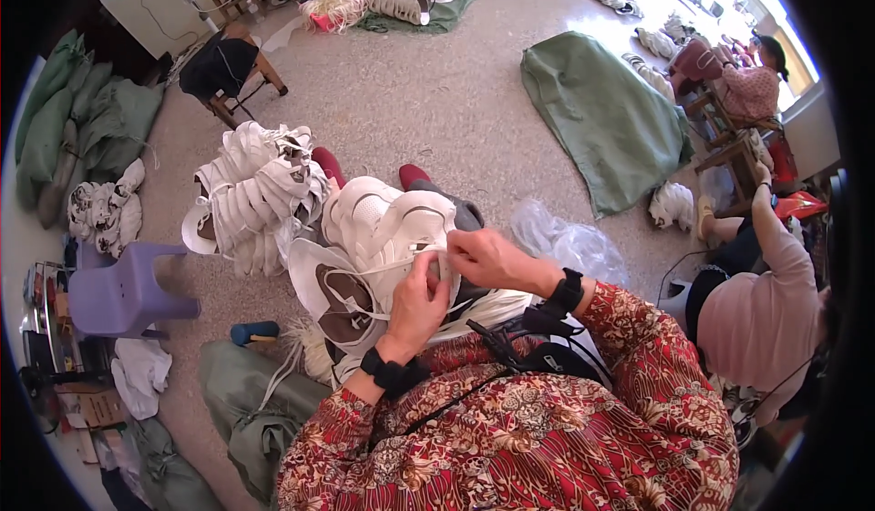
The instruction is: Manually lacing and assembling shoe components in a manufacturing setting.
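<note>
Across my lap lies a row of white shoe uppers point(378, 224), nested one into another. My left hand point(421, 303) is closed, its thumb and fingertips pinching the eyelet edge of the nearest upper. Close beside it, my right hand point(492, 260) is also closed in a pinch at that upper's right edge; whatever thin thing is between its fingertips is hidden. A white shoelace point(387, 278) runs over the upper toward my left hand. Left of my left hand, another upper with a grey-brown lining point(346, 303) lies tilted open. Loose white laces point(492, 309) rest on my lap below my hands.
A big stack of white uppers point(260, 192) stands ahead on my left, near a purple stool point(137, 288). Clear plastic wrap point(565, 237) and a green sack point(602, 119) lie to the right. One person in pink point(761, 315) sits close by; another person point(752, 87) sits farther back.
</note>
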A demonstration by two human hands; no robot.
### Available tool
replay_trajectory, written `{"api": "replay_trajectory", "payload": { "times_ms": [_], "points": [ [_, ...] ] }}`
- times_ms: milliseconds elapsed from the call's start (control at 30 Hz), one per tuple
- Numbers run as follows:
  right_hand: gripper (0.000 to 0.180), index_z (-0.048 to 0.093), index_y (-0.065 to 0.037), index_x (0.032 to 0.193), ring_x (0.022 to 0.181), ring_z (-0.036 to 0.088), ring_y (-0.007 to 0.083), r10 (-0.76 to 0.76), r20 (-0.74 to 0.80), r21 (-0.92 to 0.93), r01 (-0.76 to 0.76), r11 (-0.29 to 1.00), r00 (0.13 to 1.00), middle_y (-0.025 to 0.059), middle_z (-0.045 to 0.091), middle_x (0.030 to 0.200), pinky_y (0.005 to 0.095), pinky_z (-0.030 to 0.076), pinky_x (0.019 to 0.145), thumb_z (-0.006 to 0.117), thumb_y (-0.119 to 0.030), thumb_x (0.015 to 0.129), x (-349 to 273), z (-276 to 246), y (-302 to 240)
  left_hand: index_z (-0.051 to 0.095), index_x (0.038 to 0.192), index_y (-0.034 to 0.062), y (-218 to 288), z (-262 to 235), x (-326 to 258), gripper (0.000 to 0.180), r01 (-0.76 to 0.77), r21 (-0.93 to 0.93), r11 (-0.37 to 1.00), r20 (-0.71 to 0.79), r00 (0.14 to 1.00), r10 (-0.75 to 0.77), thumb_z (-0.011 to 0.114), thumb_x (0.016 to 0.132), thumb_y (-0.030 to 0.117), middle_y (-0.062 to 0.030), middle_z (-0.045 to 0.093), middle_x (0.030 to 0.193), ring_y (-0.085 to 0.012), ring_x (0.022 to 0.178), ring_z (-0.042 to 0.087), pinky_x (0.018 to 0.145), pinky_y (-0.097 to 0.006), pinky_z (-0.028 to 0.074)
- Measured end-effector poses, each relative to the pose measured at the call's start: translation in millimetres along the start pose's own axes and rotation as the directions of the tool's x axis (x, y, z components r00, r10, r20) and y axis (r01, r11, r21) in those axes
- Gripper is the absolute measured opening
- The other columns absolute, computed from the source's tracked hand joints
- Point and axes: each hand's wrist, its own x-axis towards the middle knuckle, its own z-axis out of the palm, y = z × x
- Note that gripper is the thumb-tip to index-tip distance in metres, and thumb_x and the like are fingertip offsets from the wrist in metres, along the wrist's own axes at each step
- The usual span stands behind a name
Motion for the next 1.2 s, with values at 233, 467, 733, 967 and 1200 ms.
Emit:
{"api": "replay_trajectory", "payload": {
  "times_ms": [233,467,733,967,1200],
  "points": [
    [0.027,0.06,0.0,0.075,0.067,0.062,0.0449,0.008,0.067,-0.066,-0.004,0.998,0.998,0.0252,0.061,0.068,0.0522,0.048,0.06,0.057,-0.023,0.087,3,-4,-6,0.059,0.12,-0.0012,3,-8,1,0.024,-0.032,-0.001,0.999,0.001,0.999,0.032,0.05,0.101,0.01,-0.0054,0.061,0.076,-0.0113,0.053,0.059,0.05,-0.026,0.047],
    [0.035,0.062,0.001,0.065,0.065,0.062,0.0457,0.048,0.151,-0.222,-0.014,0.975,0.987,0.0259,0.061,0.065,0.0522,0.05,0.063,0.058,-0.028,0.083,1,2,-17,0.061,0.116,-0.0009,1,-4,-4,0.022,-0.032,0.037,0.999,-0.017,0.999,0.033,0.049,0.102,0.01,-0.0043,0.06,0.072,-0.0109,0.05,0.058,0.048,-0.026,0.046],
    [0.026,0.054,0.001,0.087,0.074,0.063,0.0424,0.078,-0.03,0.002,-0.078,0.997,0.997,0.0226,0.064,0.077,0.0489,0.049,0.067,0.062,-0.023,0.081,-5,3,-2,0.065,0.102,0.0033,21,-82,-36,0.011,0.303,-0.323,0.896,0.269,0.938,-0.221,0.057,0.099,0.011,-0.0038,0.065,0.071,-0.0141,0.064,0.065,0.073,-0.036,0.058],
    [0.029,0.053,-0.003,0.097,0.086,0.061,0.0362,0.08,-0.072,0.012,-0.079,0.997,0.994,0.0167,0.059,0.092,0.0429,0.049,0.076,0.069,-0.02,0.082,-3,5,-13,0.059,0.091,0.0051,21,-160,-81,0.012,-0.055,-0.624,0.78,-0.095,0.995,-0.005,0.062,0.094,0.017,-0.006,0.06,0.078,-0.0208,0.077,0.063,0.085,-0.046,0.054],
    [0.014,0.059,-0.004,0.089,0.102,0.055,0.0311,-0.076,-0.118,0.087,0.087,0.992,0.99,0.0133,0.057,0.095,0.0406,0.046,0.086,0.068,-0.014,0.085,5,11,10,0.062,0.095,0.0042,24,-108,-54,0.014,-0.26,0.108,0.96,-0.057,0.962,0.267,0.068,0.085,0.012,-0.0089,0.059,0.087,-0.0267,0.085,0.059,0.083,-0.045,0.05]
  ]
}}
